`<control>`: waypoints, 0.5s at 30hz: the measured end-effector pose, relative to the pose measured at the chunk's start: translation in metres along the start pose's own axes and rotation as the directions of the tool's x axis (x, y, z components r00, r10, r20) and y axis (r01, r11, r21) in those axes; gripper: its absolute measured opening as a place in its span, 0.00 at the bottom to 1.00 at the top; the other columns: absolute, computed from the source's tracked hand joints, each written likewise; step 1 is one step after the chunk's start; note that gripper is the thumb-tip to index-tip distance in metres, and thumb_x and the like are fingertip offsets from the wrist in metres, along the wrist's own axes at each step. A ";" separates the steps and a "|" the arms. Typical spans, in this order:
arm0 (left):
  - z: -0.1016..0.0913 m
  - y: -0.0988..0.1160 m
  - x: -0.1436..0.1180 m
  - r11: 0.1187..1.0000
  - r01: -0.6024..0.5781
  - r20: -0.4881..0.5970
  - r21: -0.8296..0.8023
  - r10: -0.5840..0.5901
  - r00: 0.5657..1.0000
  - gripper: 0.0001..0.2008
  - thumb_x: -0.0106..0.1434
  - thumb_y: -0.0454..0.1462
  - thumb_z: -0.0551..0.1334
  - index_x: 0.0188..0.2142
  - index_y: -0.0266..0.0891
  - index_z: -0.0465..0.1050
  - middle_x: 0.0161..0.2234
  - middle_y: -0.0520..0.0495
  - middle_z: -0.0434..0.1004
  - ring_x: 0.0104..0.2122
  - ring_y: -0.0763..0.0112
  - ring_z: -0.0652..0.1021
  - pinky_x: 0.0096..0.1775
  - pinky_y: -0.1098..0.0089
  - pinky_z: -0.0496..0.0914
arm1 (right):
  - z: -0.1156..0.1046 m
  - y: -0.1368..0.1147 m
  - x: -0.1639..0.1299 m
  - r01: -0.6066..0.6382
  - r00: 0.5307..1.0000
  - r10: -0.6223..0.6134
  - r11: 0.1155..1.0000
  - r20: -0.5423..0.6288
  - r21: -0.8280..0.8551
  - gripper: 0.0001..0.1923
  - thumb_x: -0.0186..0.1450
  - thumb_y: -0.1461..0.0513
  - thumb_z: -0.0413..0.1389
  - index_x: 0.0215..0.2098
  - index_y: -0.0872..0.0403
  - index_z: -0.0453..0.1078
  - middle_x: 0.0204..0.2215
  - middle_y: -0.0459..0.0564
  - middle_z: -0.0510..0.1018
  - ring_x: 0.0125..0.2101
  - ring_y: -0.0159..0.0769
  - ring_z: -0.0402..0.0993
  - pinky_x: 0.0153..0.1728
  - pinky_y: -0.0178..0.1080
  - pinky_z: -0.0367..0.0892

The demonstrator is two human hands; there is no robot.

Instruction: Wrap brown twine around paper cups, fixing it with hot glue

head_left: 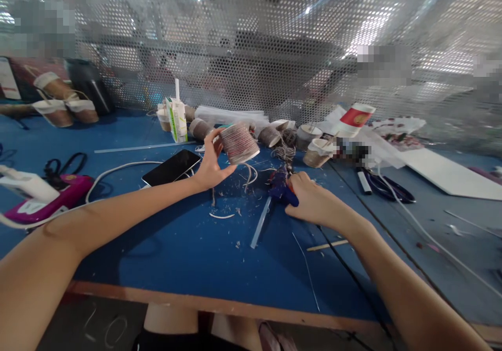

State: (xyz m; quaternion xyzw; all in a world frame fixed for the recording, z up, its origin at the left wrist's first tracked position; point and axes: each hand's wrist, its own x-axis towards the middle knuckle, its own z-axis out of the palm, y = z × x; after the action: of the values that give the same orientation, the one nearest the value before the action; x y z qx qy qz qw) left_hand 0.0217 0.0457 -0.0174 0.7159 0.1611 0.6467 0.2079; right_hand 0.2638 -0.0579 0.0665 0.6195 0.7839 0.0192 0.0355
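Person is wearing no sleeves, w/ both forearms showing bare to the elbow. Left hand (209,165) & right hand (309,199) are going ungloved, w/o rings.

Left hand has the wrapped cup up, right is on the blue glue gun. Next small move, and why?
Probably lift the blue glue gun toward the wrapped cup. The left hand holds the cup tilted above the table with loose cord hanging below it, while the right hand grips the gun resting on the table.

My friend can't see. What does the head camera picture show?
The left hand holds up a string-wrapped cup over a blue table. The right hand rests on a blue glue gun, with a phone nearby.
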 end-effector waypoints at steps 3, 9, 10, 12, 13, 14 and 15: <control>-0.002 0.001 -0.001 0.999 0.020 0.006 0.045 -0.020 1.000 0.42 0.58 0.39 0.69 0.63 0.55 0.43 0.63 0.42 0.49 0.64 0.53 0.62 0.63 0.50 0.63 | 0.002 -0.004 0.002 -0.011 0.999 0.010 1.000 -0.037 -0.022 0.11 0.57 0.62 0.53 0.38 0.55 0.62 0.40 0.59 0.72 0.35 0.47 0.74 0.32 0.42 0.64; -0.004 0.000 -0.001 0.992 0.052 -0.011 0.119 -0.051 0.999 0.43 0.57 0.37 0.69 0.64 0.55 0.44 0.63 0.42 0.49 0.63 0.51 0.62 0.62 0.50 0.65 | -0.004 -0.003 0.001 -0.074 0.946 0.203 0.895 -0.252 0.440 0.02 0.57 0.62 0.51 0.28 0.52 0.61 0.26 0.50 0.73 0.21 0.37 0.71 0.23 0.40 0.63; -0.005 -0.001 -0.001 0.991 0.047 -0.016 0.124 -0.045 0.999 0.43 0.57 0.36 0.69 0.64 0.55 0.44 0.63 0.42 0.49 0.64 0.52 0.62 0.62 0.50 0.65 | -0.004 -0.004 -0.001 -0.037 0.938 0.231 0.806 -0.257 0.590 0.02 0.57 0.61 0.51 0.27 0.51 0.62 0.21 0.47 0.72 0.18 0.35 0.69 0.21 0.40 0.63; -0.005 -0.002 -0.001 0.990 0.049 -0.024 0.135 -0.046 0.999 0.44 0.57 0.35 0.69 0.64 0.54 0.44 0.63 0.42 0.50 0.64 0.52 0.61 0.63 0.50 0.65 | -0.002 -0.007 -0.005 0.054 0.939 0.248 0.582 -0.240 0.811 0.07 0.59 0.57 0.52 0.27 0.51 0.64 0.13 0.42 0.67 0.12 0.34 0.65 0.17 0.40 0.65; -0.004 -0.002 -0.001 0.989 0.053 -0.029 0.139 -0.050 0.998 0.44 0.56 0.34 0.69 0.64 0.54 0.44 0.63 0.42 0.51 0.64 0.52 0.61 0.63 0.50 0.65 | -0.001 -0.009 -0.008 0.101 0.938 0.242 0.493 -0.247 0.864 0.10 0.60 0.54 0.53 0.26 0.51 0.66 0.11 0.41 0.65 0.10 0.33 0.63 0.16 0.40 0.66; -0.004 -0.002 -0.001 0.988 0.058 -0.031 0.143 -0.054 0.998 0.44 0.56 0.33 0.68 0.64 0.54 0.44 0.62 0.42 0.51 0.63 0.53 0.62 0.62 0.50 0.65 | 0.001 -0.011 -0.010 0.154 0.931 0.233 0.448 -0.281 0.881 0.12 0.60 0.53 0.55 0.27 0.51 0.68 0.10 0.41 0.65 0.10 0.33 0.63 0.14 0.40 0.66; -0.004 -0.002 -0.001 0.987 0.061 -0.031 0.146 -0.057 0.998 0.44 0.56 0.32 0.68 0.64 0.54 0.44 0.62 0.42 0.51 0.63 0.53 0.62 0.62 0.50 0.66 | 0.002 -0.014 -0.011 0.209 0.918 0.220 0.437 -0.330 0.875 0.12 0.59 0.51 0.57 0.27 0.52 0.69 0.11 0.41 0.66 0.10 0.32 0.63 0.13 0.39 0.66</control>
State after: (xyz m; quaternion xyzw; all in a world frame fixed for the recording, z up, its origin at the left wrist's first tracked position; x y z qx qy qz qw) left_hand 0.0174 0.0477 -0.0187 0.7156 0.2320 0.6362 0.1715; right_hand 0.2533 -0.0719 0.0638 0.5276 0.6606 -0.2746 -0.4580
